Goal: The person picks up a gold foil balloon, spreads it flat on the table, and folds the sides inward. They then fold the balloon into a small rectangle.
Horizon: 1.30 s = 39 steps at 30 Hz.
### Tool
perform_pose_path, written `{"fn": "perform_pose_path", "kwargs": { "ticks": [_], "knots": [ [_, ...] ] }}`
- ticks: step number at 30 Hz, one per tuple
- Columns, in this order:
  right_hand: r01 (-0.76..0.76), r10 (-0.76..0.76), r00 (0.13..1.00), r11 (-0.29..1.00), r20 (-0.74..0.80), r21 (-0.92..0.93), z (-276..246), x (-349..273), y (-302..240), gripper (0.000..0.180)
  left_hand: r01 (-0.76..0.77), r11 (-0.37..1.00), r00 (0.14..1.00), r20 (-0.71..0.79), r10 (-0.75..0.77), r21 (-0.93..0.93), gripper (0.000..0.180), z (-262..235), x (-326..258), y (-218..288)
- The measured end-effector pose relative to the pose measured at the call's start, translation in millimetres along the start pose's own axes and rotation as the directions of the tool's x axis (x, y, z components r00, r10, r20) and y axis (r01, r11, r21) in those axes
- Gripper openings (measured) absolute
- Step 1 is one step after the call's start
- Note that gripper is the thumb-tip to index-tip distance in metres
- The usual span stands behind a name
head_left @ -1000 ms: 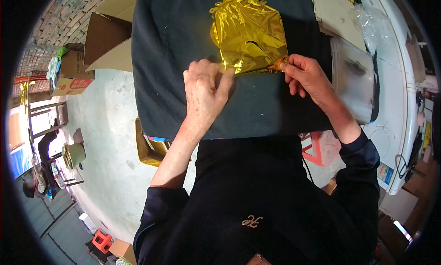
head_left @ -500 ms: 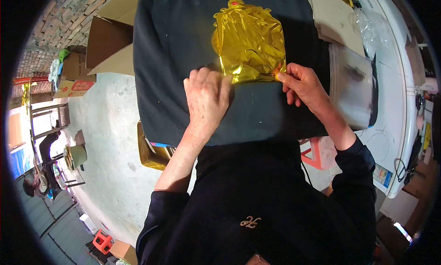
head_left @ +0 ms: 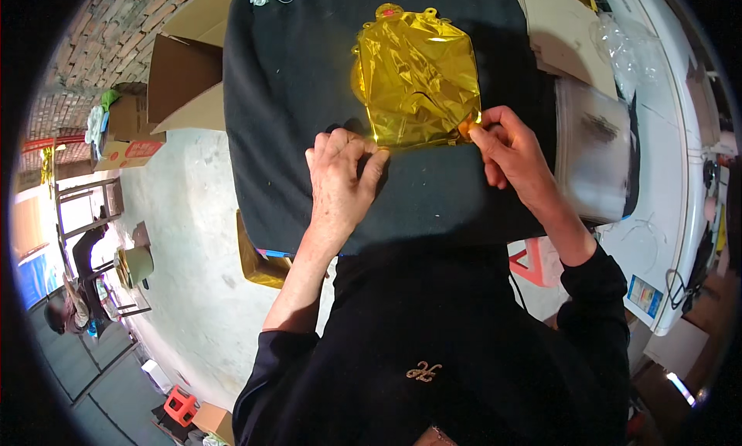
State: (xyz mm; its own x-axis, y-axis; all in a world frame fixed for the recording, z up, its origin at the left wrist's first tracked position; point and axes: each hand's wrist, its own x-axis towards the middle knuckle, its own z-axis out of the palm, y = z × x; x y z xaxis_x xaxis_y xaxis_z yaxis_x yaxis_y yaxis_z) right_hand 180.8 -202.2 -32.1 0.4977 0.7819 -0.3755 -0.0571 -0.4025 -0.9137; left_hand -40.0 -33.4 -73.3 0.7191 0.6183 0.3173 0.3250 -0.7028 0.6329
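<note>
Pressing flat, the left hand (head_left: 340, 171) holds down the gold foil balloon (head_left: 417, 79) at its lower edge, upper centre on the black cloth (head_left: 286, 98). The right hand (head_left: 514, 152) pinches the balloon's lower right corner with closed fingers. An open cardboard box (head_left: 182, 86) stands upper left; its contents are not visible.

There is only one view, from a camera on the person's head, and it looks steeply down from close above. The left hand (head_left: 338, 175) and the right hand (head_left: 514, 151) are near the middle of the picture, and the forearms enter from the lower edge. Beyond the hands is the black-covered table (head_left: 294, 83). The fisheye lens bends the edges, and the corners are dark.
</note>
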Motion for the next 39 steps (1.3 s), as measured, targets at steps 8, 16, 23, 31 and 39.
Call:
{"fn": "perform_pose_path", "kwargs": {
  "ticks": [8, 16, 23, 31, 39],
  "knots": [
    [0.010, -0.010, 1.000, 0.999, -0.008, 0.048, 0, -1, 11, 0.021, 0.001, 1.000, 1.000, 0.002, -0.001, 0.015, 0.011, 3, 4, 1],
    [-0.016, 0.017, 1.000, 0.999, -0.026, 0.036, 7, -6, 11, 0.019, 0.009, 0.999, 1.000, -0.013, -0.008, 0.032, 0.009, 6, 6, 3],
    [-0.035, 0.035, 0.999, 0.997, -0.001, -0.073, 6, -3, 11, 0.017, -0.004, 0.997, 0.999, -0.033, 0.007, 0.076, 0.009, 9, 7, 6],
    [-0.069, 0.069, 0.998, 0.969, -0.010, -0.239, 11, -2, -1, 0.018, -0.001, 0.989, 0.998, -0.070, 0.012, 0.150, 0.009, 11, 6, 9],
    [-0.042, 0.031, 0.999, 0.957, -0.043, -0.287, 14, -2, 3, 0.017, 0.037, 0.995, 0.995, -0.093, -0.029, 0.089, 0.020, 10, 22, 15]
  ]
}}
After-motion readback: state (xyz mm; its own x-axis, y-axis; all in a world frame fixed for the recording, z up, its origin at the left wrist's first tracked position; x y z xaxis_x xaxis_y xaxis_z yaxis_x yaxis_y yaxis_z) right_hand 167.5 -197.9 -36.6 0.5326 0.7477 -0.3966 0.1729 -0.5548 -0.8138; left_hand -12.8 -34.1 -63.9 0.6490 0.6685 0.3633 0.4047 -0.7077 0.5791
